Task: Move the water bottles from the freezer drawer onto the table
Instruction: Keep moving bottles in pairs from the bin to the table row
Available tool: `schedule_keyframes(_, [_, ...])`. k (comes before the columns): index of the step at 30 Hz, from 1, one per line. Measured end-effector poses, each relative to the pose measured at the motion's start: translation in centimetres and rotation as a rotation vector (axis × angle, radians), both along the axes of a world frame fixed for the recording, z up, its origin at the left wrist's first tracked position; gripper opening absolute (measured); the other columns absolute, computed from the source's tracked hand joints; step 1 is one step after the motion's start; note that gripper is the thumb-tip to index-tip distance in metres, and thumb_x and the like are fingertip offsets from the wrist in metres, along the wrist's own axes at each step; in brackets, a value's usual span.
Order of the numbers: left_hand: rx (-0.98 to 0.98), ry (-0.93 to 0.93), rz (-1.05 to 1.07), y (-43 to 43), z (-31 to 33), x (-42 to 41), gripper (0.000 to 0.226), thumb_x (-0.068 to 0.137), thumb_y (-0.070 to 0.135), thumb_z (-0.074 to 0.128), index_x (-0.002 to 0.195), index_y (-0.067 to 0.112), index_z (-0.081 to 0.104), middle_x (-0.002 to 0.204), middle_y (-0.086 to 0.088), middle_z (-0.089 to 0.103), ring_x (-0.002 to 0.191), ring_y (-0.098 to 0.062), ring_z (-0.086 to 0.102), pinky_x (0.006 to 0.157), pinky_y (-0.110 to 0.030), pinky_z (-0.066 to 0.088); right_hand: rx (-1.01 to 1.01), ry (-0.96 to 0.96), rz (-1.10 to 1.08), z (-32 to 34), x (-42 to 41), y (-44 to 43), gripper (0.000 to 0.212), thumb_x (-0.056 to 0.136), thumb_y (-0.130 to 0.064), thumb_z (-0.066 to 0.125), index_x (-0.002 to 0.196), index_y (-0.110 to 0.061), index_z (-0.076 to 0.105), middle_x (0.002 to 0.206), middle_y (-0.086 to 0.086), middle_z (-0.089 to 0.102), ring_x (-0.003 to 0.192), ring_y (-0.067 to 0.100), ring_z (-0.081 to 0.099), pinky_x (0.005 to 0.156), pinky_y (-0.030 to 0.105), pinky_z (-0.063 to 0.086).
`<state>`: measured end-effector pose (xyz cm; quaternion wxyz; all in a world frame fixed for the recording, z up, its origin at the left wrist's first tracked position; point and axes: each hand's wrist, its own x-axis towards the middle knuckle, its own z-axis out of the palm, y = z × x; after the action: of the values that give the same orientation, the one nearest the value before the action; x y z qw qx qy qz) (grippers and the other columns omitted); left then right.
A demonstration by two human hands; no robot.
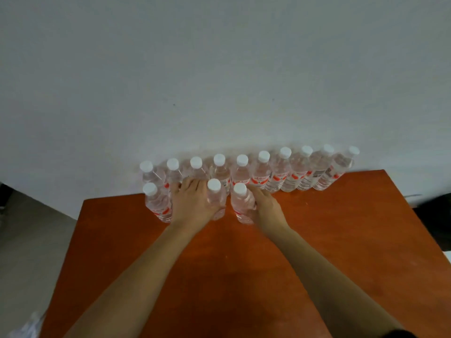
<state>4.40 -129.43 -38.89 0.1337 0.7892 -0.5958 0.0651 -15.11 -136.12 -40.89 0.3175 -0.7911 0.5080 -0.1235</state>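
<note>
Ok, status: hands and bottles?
Left hand grips left bottle, right hand grips right bottle, both upright on table. Back row of ten along wall, lone bottle beside left hand. Nothing blocking.

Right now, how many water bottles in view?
13 clear plastic, white-capped water bottles on the orange-brown table: ten in the back row by the white wall; front-left bottle standing free; middle bottle in the left hand's grip; right bottle in the right hand's grip. None appears hidden.
</note>
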Motion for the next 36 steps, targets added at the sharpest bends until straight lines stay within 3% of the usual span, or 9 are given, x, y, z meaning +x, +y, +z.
schedule_keyframes(4, [0.083, -0.084, 0.035, -2.5, -0.4, 1.8, 0.068, 0.071, 0.081, 0.049, 0.113, 0.027, 0.059, 0.109, 0.006, 0.069, 0.111, -0.021, 0.058, 0.090, -0.045, 0.034, 0.023, -0.066, -0.002, -1.2, 2.9, -1.6, 0.070, 0.085, -0.007, 0.074, 0.145, -0.027, 0.044, 0.139, 0.003, 0.057, 0.122, 0.024, 0.059, 0.101, 0.045, 0.052])
schedule_keyframes(8, [0.120, -0.013, 0.064, -2.5, -0.4, 2.5, 0.075, 0.077, 0.070, 0.058, 0.133, 0.020, 0.048, 0.121, -0.006, 0.067, 0.119, -0.032, 0.058, 0.097, -0.049, 0.040, 0.072, -0.131, -0.001, -1.9, 4.7, -1.9, 0.070, 0.088, -0.009, 0.070, 0.144, -0.034, 0.036, 0.136, 0.001, 0.060, 0.122, 0.024, 0.060, 0.097, 0.047, 0.054])
schedule_keyframes(13, [0.196, -0.013, 0.019, -1.9, -1.1, 2.9, 0.073, 0.075, 0.066, 0.067, 0.128, 0.020, 0.051, 0.117, 0.000, 0.068, 0.114, -0.026, 0.059, 0.090, -0.044, 0.045, 0.076, -0.233, -0.067, -2.1, 4.9, -1.3, 0.080, 0.089, -0.017, 0.071, 0.149, -0.036, 0.023, 0.141, 0.003, 0.054, 0.125, 0.025, 0.057, 0.093, 0.048, 0.056])
schedule_keyframes(17, [0.160, 0.113, -0.056, -1.2, -0.1, 2.7, 0.072, 0.077, 0.056, 0.071, 0.136, 0.026, 0.044, 0.131, 0.001, 0.060, 0.123, -0.025, 0.053, 0.102, -0.046, 0.042, 0.074, -0.297, -0.067, -0.5, 3.7, -0.5, 0.077, 0.091, -0.035, 0.066, 0.152, -0.042, 0.020, 0.149, -0.004, 0.046, 0.129, 0.021, 0.054, 0.100, 0.049, 0.053])
schedule_keyframes(20, [0.007, 0.154, -0.028, 0.3, 0.4, 2.3, 0.057, 0.087, 0.051, 0.063, 0.133, 0.022, 0.047, 0.135, -0.003, 0.057, 0.128, -0.027, 0.051, 0.106, -0.051, 0.041, -0.091, -0.247, -0.093, 0.6, 1.4, 0.4, 0.065, 0.098, -0.032, 0.059, 0.153, -0.029, 0.026, 0.152, 0.000, 0.043, 0.129, 0.017, 0.053, 0.099, 0.040, 0.053])
schedule_keyframes(23, [-0.152, 0.167, -0.011, 2.1, 0.8, 0.4, 0.052, 0.095, 0.054, 0.045, 0.132, 0.017, 0.050, 0.138, -0.007, 0.053, 0.131, -0.027, 0.047, 0.106, -0.051, 0.041, -0.234, -0.182, -0.203, 1.5, -1.8, 2.2, 0.057, 0.104, -0.038, 0.049, 0.154, -0.022, 0.027, 0.157, 0.003, 0.033, 0.121, 0.011, 0.051, 0.081, 0.017, 0.048])
schedule_keyframes(28, [-0.227, 0.224, -0.144, 3.1, 2.6, -6.6, 0.058, 0.098, 0.053, 0.038, 0.144, 0.018, 0.042, 0.155, -0.013, 0.036, 0.146, -0.030, 0.028, 0.116, -0.054, 0.028, -0.452, -0.128, -0.375, 2.9, -7.6, 5.4, 0.058, 0.105, -0.048, 0.038, 0.156, -0.028, 0.020, 0.164, 0.004, 0.019, 0.148, 0.023, 0.026, 0.111, 0.045, 0.040])
schedule_keyframes(33, [-0.222, 0.263, -0.301, 3.1, 6.7, -16.1, 0.067, 0.099, 0.061, 0.021, 0.156, 0.026, 0.024, 0.165, -0.008, 0.011, 0.153, -0.024, 0.002, 0.122, -0.052, 0.010, -0.603, -0.095, -0.524, 7.0, -16.2, 9.1, 0.059, 0.104, -0.048, 0.041, 0.155, -0.025, 0.025, 0.165, 0.005, 0.017, 0.150, 0.022, 0.023, 0.116, 0.046, 0.032])
schedule_keyframes(36, [-0.259, 0.276, -0.438, 4.0, 10.0, -23.2, 0.070, 0.099, 0.062, 0.016, 0.157, 0.024, 0.023, 0.166, -0.006, 0.007, 0.153, -0.022, 0.000, 0.122, -0.051, 0.009, -0.665, -0.093, -0.656, 10.2, -23.0, 11.6, 0.059, 0.104, -0.047, 0.043, 0.155, -0.026, 0.024, 0.165, 0.005, 0.017, 0.150, 0.023, 0.023, 0.117, 0.048, 0.032])
